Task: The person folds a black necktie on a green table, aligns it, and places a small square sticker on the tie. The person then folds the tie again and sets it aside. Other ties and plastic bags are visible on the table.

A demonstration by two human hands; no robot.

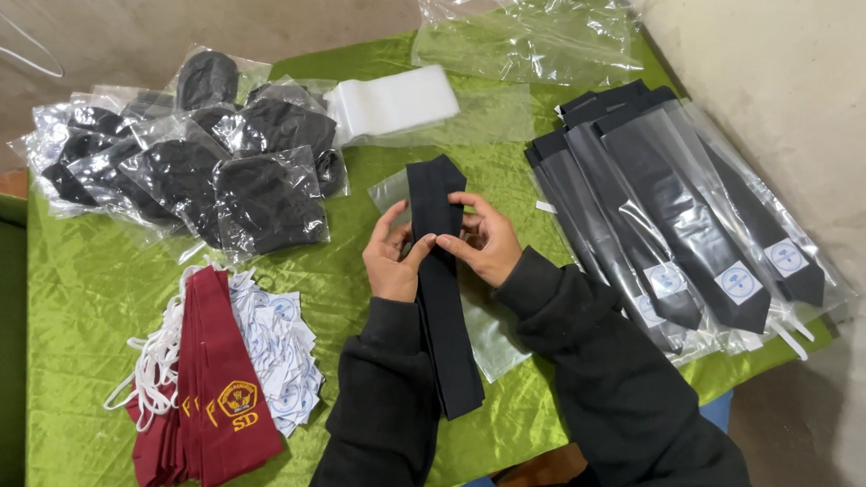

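A long black necktie [440, 303] lies lengthwise on the green cloth [95, 285], its pointed end away from me, over a clear plastic sleeve [492, 340]. My left hand [391, 256] grips the tie's left edge near its upper part. My right hand [488, 238] pinches the same part from the right, fingertips meeting the left thumb on the fabric. Both sleeves are black.
Bagged black ties [681, 217] lie fanned at the right. Bagged black caps [210, 163] are heaped at the upper left. Maroon ties [218, 390] with white cords and white round-emblem labels [280, 344] lie at the lower left. White folded sheets [391, 103] and empty clear bags [523, 31] sit at the back.
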